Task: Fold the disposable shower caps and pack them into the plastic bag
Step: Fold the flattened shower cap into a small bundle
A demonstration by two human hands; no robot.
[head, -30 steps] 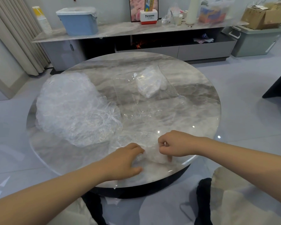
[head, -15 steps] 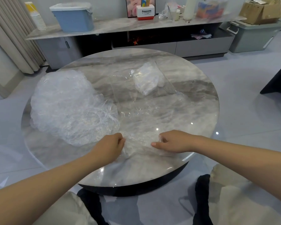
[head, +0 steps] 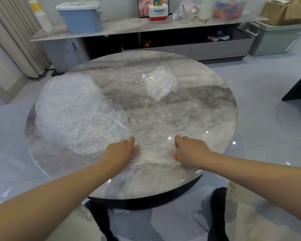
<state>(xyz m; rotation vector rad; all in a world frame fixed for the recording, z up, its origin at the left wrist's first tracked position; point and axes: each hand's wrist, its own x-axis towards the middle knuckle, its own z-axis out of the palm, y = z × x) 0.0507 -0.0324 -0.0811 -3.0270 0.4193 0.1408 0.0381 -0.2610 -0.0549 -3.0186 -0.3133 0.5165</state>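
- Since half a second ago the two hands have drawn further apart along the near edge of the round marble table (head: 215, 94), and the clear shower cap (head: 155, 153) between them is now spread wider.
- One second ago the hands were nearly touching; now a broad stretch of crinkled film lies between them.
- The left hand (head: 122, 151), at lower centre of the frame, has its fingers curled onto the cap's left edge, gripping the film.
- The right hand (head: 191, 148), just right of centre, pinches the cap's right edge with bent fingers and thumb.
- The cap lies flat on the table at lower centre, its long axis running left to right across the frame, from one hand to the other.
- The plastic bag (head: 156, 94) lies flat at the centre of the table, above the hands in the frame, its long axis running from the near side towards the far side and leaning slightly to the right. Which end is its mouth cannot be told.
- Inside the bag, at its far end, sits a white bundle of folded caps (head: 161, 86) with a small label on it.
- A loose heap of unfolded caps (head: 73, 115) fills the left of the table, its near right edge just beside the left hand.
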